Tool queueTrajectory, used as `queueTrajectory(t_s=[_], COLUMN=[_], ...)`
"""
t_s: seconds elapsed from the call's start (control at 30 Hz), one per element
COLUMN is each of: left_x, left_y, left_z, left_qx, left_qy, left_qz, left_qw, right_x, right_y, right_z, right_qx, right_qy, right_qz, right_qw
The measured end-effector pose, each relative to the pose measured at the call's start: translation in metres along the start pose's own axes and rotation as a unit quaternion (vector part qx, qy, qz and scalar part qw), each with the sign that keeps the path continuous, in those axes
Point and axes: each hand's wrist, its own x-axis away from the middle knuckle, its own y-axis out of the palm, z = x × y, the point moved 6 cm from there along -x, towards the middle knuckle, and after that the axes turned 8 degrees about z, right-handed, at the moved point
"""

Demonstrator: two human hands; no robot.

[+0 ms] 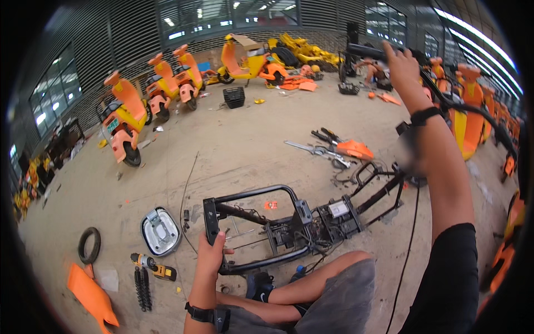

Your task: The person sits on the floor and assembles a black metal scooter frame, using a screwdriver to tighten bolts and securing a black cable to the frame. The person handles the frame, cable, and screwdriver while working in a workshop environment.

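Taking the middle of the view as the hub of a clock, we see the black metal frame (pixel 303 212) on the floor just in front of our crossed legs, its middle near 5 o'clock. Our left hand (pixel 210 256), at 7 o'clock, is wrapped around the frame's near end. Our right hand (pixel 401 67), between 1 and 2, is raised at the handlebar (pixel 368 52) with some fingers extended; we cannot tell whether it grips firmly.

That loose-looking hold seems the weak point: if the palm slipped, the handlebar could swing and twist the frame against our left hand. Our forearm hides how bar and frame meet, so we cannot judge how steady that joint is. The shoe (pixel 260 286) at 6 o'clock sits close by the lower tube, so a roll toward us could pinch the foot. Tilting might also snag the wires (pixel 314 245) hanging near 5 o'clock. The long cable (pixel 411 239) at 4 o'clock could catch on a leg, and a sideways slide could knock the drill (pixel 158 269) between 7 and 8.
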Motion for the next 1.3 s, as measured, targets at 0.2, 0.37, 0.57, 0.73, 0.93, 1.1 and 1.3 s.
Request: queueTrajectory(t_s=[0.2,0.37,0.57,0.73,0.93,1.1,1.3], left_x=[-0.016,-0.010,0.018,0.032,0.042,0.047,0.058], left_y=[0.029,0.029,0.024,0.010,-0.008,-0.011,-0.025], left_z=[0.035,0.040,0.036,0.021,0.003,-0.003,-0.012], left_qx=[-0.004,0.003,-0.003,0.006,0.022,0.077,0.071], left_qy=[-0.009,-0.004,0.000,-0.032,-0.015,-0.025,-0.030], left_qz=[0.008,0.035,0.063,0.086,0.133,0.169,0.183], left_qw=[1.000,0.999,0.998,0.996,0.991,0.982,0.980], right_x=[0.044,0.166,0.286,0.312,0.323,0.327,0.381], right_y=[-0.024,-0.076,-0.170,-0.178,-0.186,-0.175,-0.176], right_z=[-0.015,-0.132,-0.201,-0.246,-0.248,-0.203,-0.204], right_qx=[-0.100,-0.570,-0.670,-0.713,-0.659,-0.595,-0.635], right_qy=[0.080,0.106,-0.046,-0.045,-0.025,0.143,0.238], right_qz=[0.160,-0.137,-0.159,-0.063,-0.043,-0.092,-0.200], right_qw=[0.979,0.803,0.723,0.697,0.750,0.785,0.707])
